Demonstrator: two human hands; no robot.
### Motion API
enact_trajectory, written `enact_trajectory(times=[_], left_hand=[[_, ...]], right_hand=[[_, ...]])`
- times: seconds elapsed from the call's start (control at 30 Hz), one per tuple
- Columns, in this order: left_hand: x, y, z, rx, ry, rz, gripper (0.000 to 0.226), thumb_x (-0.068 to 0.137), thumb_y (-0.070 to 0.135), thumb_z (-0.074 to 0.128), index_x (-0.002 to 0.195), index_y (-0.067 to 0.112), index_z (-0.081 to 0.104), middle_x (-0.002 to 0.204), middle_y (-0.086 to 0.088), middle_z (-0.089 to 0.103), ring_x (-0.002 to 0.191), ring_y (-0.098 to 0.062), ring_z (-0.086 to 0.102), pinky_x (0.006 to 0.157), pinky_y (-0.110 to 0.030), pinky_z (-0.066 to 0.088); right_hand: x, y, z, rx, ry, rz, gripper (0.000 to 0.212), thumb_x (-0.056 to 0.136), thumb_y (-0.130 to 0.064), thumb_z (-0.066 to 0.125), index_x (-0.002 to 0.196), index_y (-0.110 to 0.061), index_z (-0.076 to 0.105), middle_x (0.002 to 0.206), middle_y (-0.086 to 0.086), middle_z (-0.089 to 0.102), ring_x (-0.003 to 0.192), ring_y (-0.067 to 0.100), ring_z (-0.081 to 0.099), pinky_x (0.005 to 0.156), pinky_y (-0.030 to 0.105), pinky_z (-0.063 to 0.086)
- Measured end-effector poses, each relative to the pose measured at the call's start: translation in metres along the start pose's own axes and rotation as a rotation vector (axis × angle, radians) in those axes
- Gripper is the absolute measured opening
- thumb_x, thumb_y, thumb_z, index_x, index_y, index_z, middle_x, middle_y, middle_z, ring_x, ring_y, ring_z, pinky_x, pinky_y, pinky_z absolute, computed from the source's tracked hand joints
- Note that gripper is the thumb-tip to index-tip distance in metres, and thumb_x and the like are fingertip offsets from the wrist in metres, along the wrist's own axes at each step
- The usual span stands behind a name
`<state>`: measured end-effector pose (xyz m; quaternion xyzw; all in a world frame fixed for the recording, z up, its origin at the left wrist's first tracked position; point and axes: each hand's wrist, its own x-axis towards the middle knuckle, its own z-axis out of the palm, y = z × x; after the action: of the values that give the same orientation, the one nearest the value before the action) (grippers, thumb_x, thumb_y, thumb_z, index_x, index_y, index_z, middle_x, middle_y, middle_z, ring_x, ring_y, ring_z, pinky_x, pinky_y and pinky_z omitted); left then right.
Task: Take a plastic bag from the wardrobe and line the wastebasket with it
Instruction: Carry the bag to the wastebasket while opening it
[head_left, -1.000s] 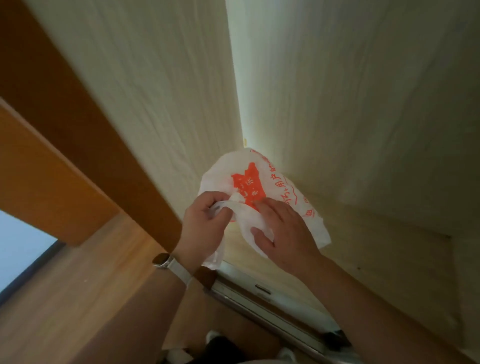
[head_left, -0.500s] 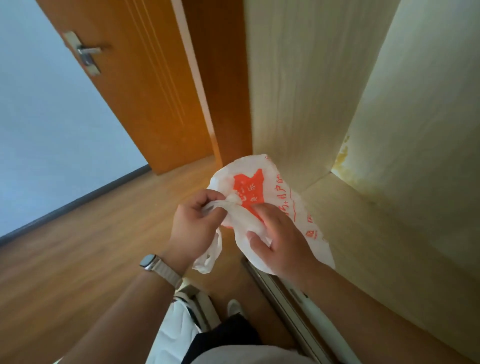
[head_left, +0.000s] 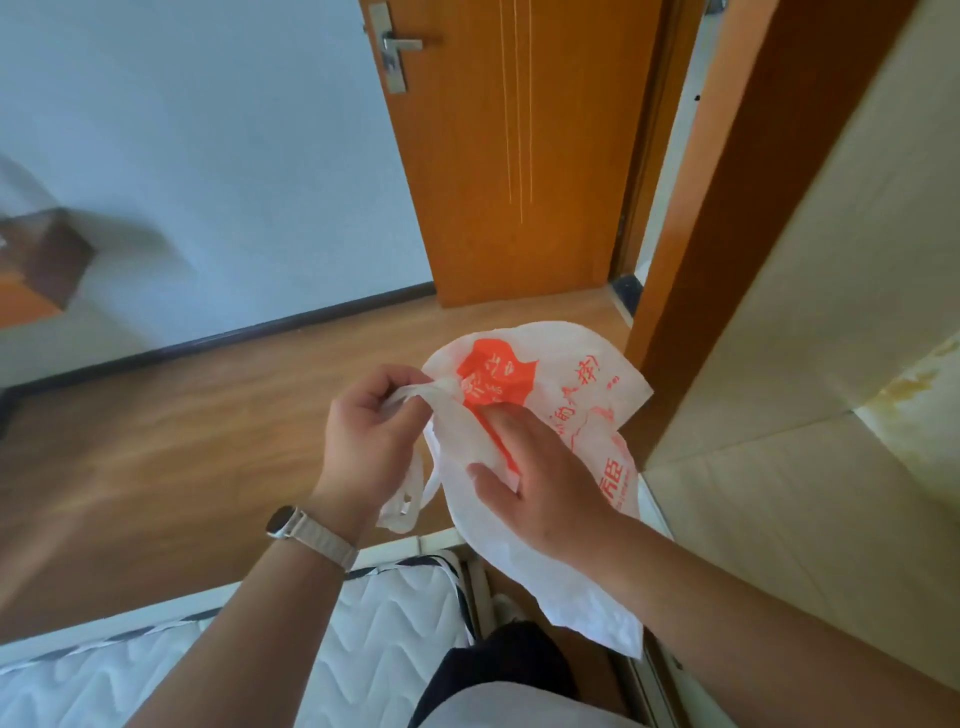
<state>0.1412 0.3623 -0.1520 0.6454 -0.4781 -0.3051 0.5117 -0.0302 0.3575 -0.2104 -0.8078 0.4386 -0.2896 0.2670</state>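
Plastic bag (head_left: 566, 395), white with orange Chinese lettering (too crumpled to read), mid-frame: left hand (head_left: 371, 431) pinches its handle (head_left: 422, 392), right hand (head_left: 540, 483) grips its body.

The bag (head_left: 571, 395) is thin white plastic with an orange-red emblem and lettering, crumpled, its handles bunched together. It is held in the air: the left hand (head_left: 369, 431) grips a handle, the right hand (head_left: 540, 483) pinches the body, and one loop dangles below. The wardrobe (head_left: 831, 312), pale inside, stands just right of it.
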Motion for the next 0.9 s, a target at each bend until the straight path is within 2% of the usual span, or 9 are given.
enact_trajectory(times=[0.1, 0.33, 0.43, 0.5, 0.63, 0.77, 0.9], left_hand=[[0.024, -0.007, -0.017, -0.035, 0.062, 0.004, 0.035, 0.081, -0.005, 0.066, 0.073, 0.029, 0.071, 0.076, 0.013, 0.071, 0.073, -0.008, 0.062, 0.066, -0.022, 0.050], [0.085, -0.032, -0.056, -0.084, 0.184, -0.061, 0.032, 0.081, -0.005, 0.064, 0.077, 0.025, 0.072, 0.080, 0.009, 0.071, 0.078, -0.011, 0.064, 0.070, -0.029, 0.053], [0.112, -0.043, -0.069, -0.131, 0.225, -0.082, 0.022, 0.077, 0.006, 0.063, 0.079, 0.026, 0.072, 0.081, 0.006, 0.072, 0.079, -0.015, 0.065, 0.070, -0.034, 0.054], [0.128, -0.046, -0.076, -0.167, 0.251, -0.101, 0.018, 0.074, 0.012, 0.060, 0.079, 0.025, 0.072, 0.081, 0.003, 0.071, 0.078, -0.016, 0.064, 0.068, -0.033, 0.053], [0.151, -0.044, -0.091, -0.201, 0.302, -0.080, 0.024, 0.079, 0.002, 0.060, 0.079, 0.023, 0.072, 0.079, 0.006, 0.071, 0.076, -0.012, 0.063, 0.066, -0.026, 0.052], [0.169, -0.044, -0.112, -0.198, 0.365, -0.080, 0.027, 0.081, -0.002, 0.060, 0.079, 0.023, 0.071, 0.076, 0.010, 0.069, 0.073, -0.008, 0.062, 0.063, -0.020, 0.051], [0.174, -0.044, -0.137, -0.193, 0.434, -0.088, 0.025, 0.081, -0.004, 0.059, 0.082, 0.018, 0.071, 0.079, 0.005, 0.071, 0.073, -0.008, 0.063, 0.064, -0.020, 0.051]], right_hand=[[0.032, -0.006, 0.013, 0.034, -0.043, -0.023, 0.050, 0.096, -0.047, 0.052, 0.140, -0.039, 0.030, 0.136, -0.022, 0.045, 0.121, 0.005, 0.046, 0.092, 0.013, 0.039], [0.116, -0.014, 0.046, 0.094, -0.168, -0.072, 0.048, 0.095, -0.045, 0.050, 0.139, -0.038, 0.032, 0.133, -0.018, 0.047, 0.118, 0.002, 0.045, 0.094, 0.025, 0.045], [0.149, -0.019, 0.060, 0.102, -0.208, -0.086, 0.049, 0.094, -0.042, 0.054, 0.138, -0.037, 0.034, 0.130, -0.019, 0.049, 0.114, -0.001, 0.046, 0.090, 0.014, 0.040], [0.170, -0.024, 0.066, 0.114, -0.227, -0.082, 0.049, 0.094, -0.040, 0.056, 0.139, -0.037, 0.035, 0.128, -0.019, 0.049, 0.113, -0.002, 0.046, 0.089, 0.013, 0.039], [0.206, -0.036, 0.078, 0.159, -0.218, -0.051, 0.045, 0.094, -0.042, 0.055, 0.134, -0.044, 0.036, 0.121, -0.029, 0.046, 0.112, -0.006, 0.046, 0.092, 0.016, 0.041], [0.239, -0.046, 0.093, 0.146, -0.239, -0.066, 0.042, 0.094, -0.044, 0.055, 0.126, -0.058, 0.031, 0.114, -0.048, 0.038, 0.109, -0.021, 0.040, 0.083, 0.003, 0.031], [0.266, -0.064, 0.108, 0.132, -0.294, -0.104, 0.041, 0.094, -0.047, 0.054, 0.118, -0.066, 0.028, 0.110, -0.052, 0.035, 0.108, -0.026, 0.036, 0.083, 0.004, 0.030]])
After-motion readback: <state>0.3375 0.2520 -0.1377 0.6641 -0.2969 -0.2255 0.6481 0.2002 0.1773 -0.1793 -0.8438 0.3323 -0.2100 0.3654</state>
